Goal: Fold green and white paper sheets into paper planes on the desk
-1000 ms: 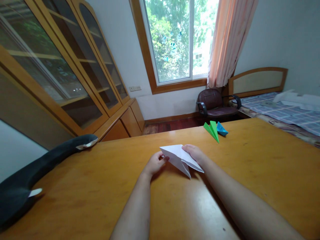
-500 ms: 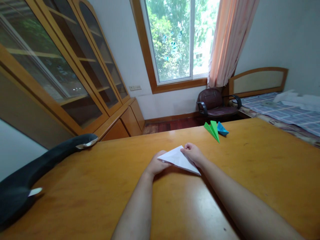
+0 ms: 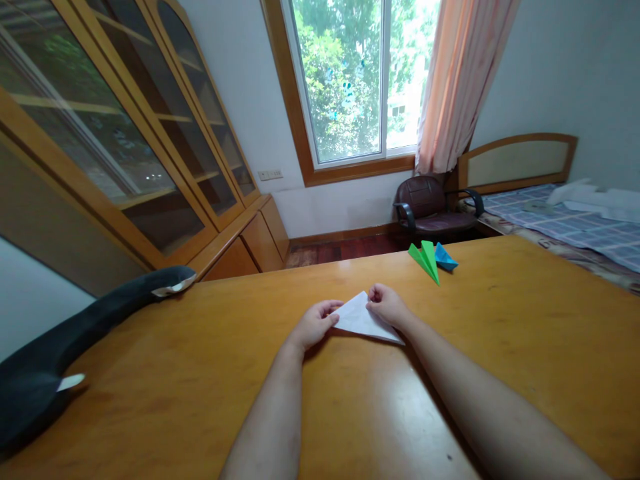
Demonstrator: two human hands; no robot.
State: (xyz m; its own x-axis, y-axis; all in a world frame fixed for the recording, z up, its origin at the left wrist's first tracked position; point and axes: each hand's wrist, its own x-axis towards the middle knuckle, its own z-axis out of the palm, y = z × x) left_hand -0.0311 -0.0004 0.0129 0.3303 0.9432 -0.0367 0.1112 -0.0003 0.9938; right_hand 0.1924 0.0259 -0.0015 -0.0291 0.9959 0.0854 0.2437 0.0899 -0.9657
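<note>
A folded sheet of white paper (image 3: 361, 319), triangular in outline, is between my hands just above or on the wooden table. My left hand (image 3: 316, 323) pinches its left corner, thumb on top and fingers behind. On the upper right edge, my right hand (image 3: 387, 305) grips the paper with curled fingers. One corner points away from me and another points to the lower right, beside my right wrist. Further off to the right lie a green paper plane (image 3: 426, 260) and a blue folded paper boat (image 3: 445, 257), close together.
The wooden table (image 3: 200, 387) spreads around my arms. A black plush-looking object (image 3: 90, 327) with white patches lies along its left side. Beyond the far edge stand a maroon armchair (image 3: 427, 203), a glass-door cabinet (image 3: 175, 133) and a bed (image 3: 575, 213).
My left hand has come out from under the paper and now pinches its left corner from the side. The paper's left part looks narrower. My right hand has barely moved.
</note>
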